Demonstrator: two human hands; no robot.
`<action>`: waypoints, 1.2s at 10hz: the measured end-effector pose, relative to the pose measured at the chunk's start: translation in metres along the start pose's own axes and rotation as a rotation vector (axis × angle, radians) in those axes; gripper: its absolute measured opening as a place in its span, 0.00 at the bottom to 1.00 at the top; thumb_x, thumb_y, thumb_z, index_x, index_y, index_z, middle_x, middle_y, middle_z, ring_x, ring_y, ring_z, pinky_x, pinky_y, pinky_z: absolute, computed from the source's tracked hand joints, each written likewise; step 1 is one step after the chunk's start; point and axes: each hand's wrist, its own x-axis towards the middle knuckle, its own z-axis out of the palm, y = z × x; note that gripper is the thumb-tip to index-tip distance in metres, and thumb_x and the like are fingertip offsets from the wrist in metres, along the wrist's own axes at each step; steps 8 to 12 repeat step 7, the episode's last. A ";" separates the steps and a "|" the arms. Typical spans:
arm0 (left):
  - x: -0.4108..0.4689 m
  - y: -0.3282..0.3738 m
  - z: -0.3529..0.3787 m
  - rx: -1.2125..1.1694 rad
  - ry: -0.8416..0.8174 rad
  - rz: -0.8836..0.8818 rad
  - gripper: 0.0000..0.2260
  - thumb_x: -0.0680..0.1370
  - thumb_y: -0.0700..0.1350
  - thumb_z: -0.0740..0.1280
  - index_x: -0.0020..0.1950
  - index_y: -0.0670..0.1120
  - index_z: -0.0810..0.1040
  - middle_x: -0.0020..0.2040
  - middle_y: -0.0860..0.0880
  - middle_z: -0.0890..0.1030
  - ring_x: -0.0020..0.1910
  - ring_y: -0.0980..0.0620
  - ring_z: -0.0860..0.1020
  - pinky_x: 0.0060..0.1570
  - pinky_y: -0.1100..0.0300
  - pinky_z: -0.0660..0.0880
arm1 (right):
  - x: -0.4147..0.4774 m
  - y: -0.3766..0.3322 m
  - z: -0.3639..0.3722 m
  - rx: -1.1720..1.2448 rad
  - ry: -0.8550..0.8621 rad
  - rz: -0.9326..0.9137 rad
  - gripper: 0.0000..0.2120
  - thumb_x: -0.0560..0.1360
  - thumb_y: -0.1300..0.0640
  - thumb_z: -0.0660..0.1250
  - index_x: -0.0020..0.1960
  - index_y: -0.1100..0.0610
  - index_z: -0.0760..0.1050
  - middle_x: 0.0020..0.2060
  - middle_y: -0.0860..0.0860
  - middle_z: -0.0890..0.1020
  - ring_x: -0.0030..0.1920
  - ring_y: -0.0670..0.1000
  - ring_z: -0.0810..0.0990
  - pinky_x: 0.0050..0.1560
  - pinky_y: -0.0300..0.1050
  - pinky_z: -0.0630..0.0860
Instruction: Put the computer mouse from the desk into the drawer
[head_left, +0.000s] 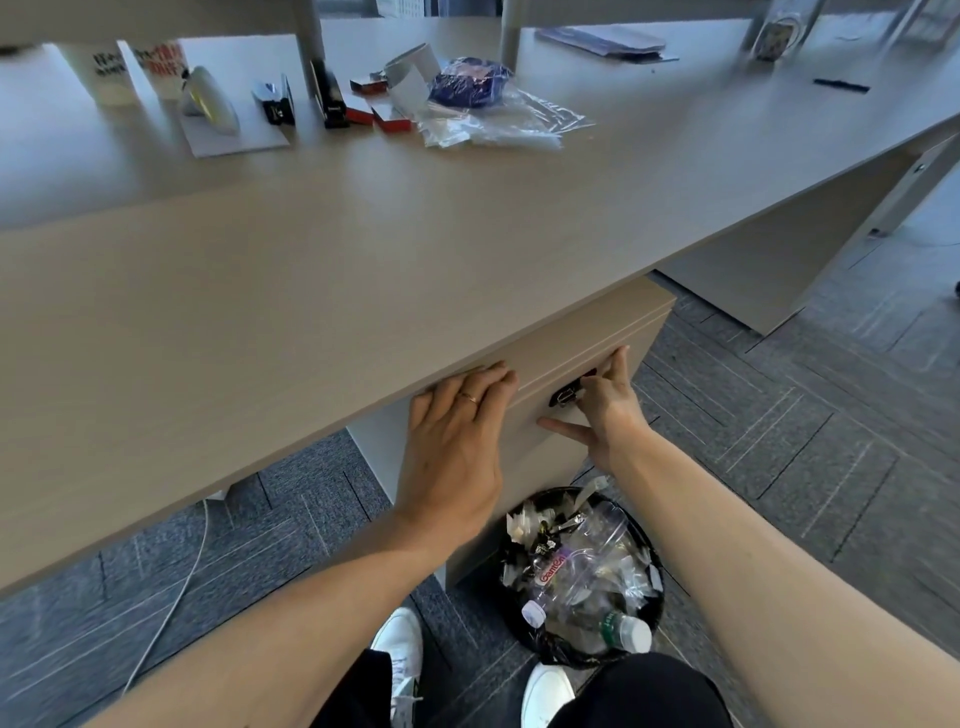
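The mouse (210, 98), a pale, rounded thing, lies far back on the desk (322, 270) on a white sheet of paper (228, 135), well apart from both hands. Just right of it on the desk stand a couple of small black gadgets (275, 101) and some red-and-white boxes (387, 117), then a crumpled clear plastic bag (498, 122) with a dark blue bundle (470, 83) on it.

Under the desk's near edge sits the drawer (582, 358), its front looking closed. The right hand (605, 405) is at the drawer's dark handle (566, 397): the thumb and fingers are pinched on it, while one finger points left along the front and another reaches up along the panel. The left hand (457, 447) lies flat with fingers together, its fingertips (498, 371) pressing the top left corner of the drawer just below the desk edge; a ring (470, 398) shows on one finger. It holds nothing.

Below the hands on the grey carpet stands a black bin (582, 577) full of plastic bottles and wrappers, just beside the person's white shoes (402, 649). A white cable (171, 597) trails across the floor to the left.
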 end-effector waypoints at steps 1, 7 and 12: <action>0.000 0.000 0.000 0.012 -0.022 -0.002 0.25 0.73 0.37 0.59 0.71 0.46 0.73 0.71 0.50 0.75 0.68 0.49 0.71 0.60 0.54 0.63 | 0.000 -0.002 0.002 -0.006 -0.003 0.004 0.37 0.82 0.68 0.49 0.80 0.38 0.41 0.80 0.44 0.55 0.78 0.58 0.59 0.54 0.65 0.80; 0.006 0.009 -0.029 0.086 -0.273 -0.032 0.36 0.74 0.33 0.64 0.79 0.50 0.59 0.80 0.54 0.60 0.77 0.53 0.58 0.69 0.57 0.55 | -0.048 -0.057 -0.025 -0.383 -0.037 -0.033 0.31 0.82 0.58 0.56 0.81 0.46 0.47 0.79 0.51 0.60 0.73 0.60 0.64 0.60 0.66 0.76; 0.006 0.009 -0.029 0.086 -0.273 -0.032 0.36 0.74 0.33 0.64 0.79 0.50 0.59 0.80 0.54 0.60 0.77 0.53 0.58 0.69 0.57 0.55 | -0.048 -0.057 -0.025 -0.383 -0.037 -0.033 0.31 0.82 0.58 0.56 0.81 0.46 0.47 0.79 0.51 0.60 0.73 0.60 0.64 0.60 0.66 0.76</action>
